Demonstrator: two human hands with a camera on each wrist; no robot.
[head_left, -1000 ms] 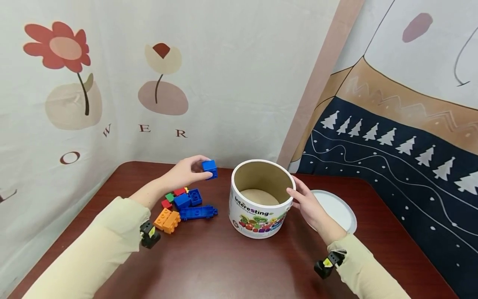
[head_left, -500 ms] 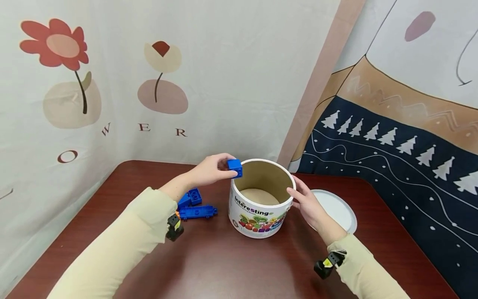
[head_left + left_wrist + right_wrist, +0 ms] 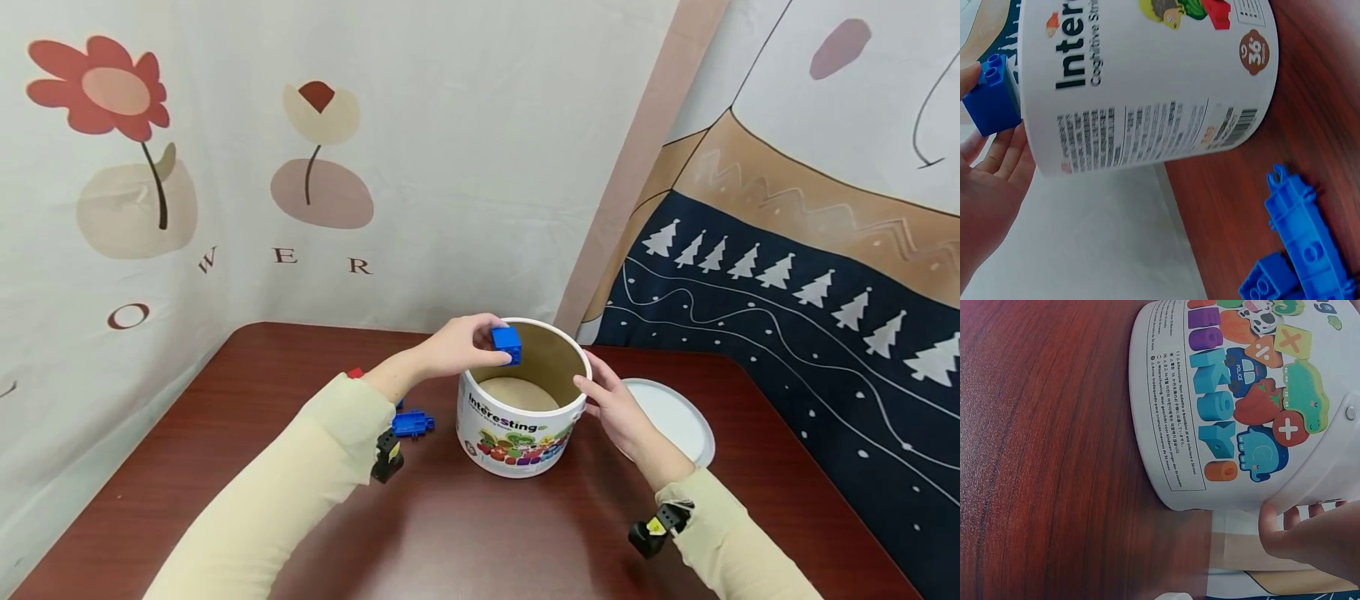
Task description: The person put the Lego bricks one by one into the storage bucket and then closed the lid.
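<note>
My left hand (image 3: 459, 346) pinches a blue toy building block (image 3: 507, 343) between thumb and fingers, over the left part of the bucket's mouth. The left wrist view shows studs on that block (image 3: 992, 100), which is beside the rim there. The white printed bucket (image 3: 517, 450) stands upright, and its visible inside floor is bare. On its right side my right hand (image 3: 617, 410) holds the rim, thumb near the top edge. In the right wrist view the fingers (image 3: 1270, 520) curl at the bucket's edge by its white handle (image 3: 1329, 465).
A round white lid (image 3: 678, 421) lies on the table right of the bucket. To the left lie a long blue piece (image 3: 412, 423) and a red block (image 3: 355, 373), partly hidden by the left arm. Another blue block (image 3: 1269, 278) is beside the long piece. Fabric hangs behind the table.
My left hand has carried the blue block rightward from above the table to over the bucket's mouth. Its arm now covers most of the loose blocks. The right hand keeps its place.
</note>
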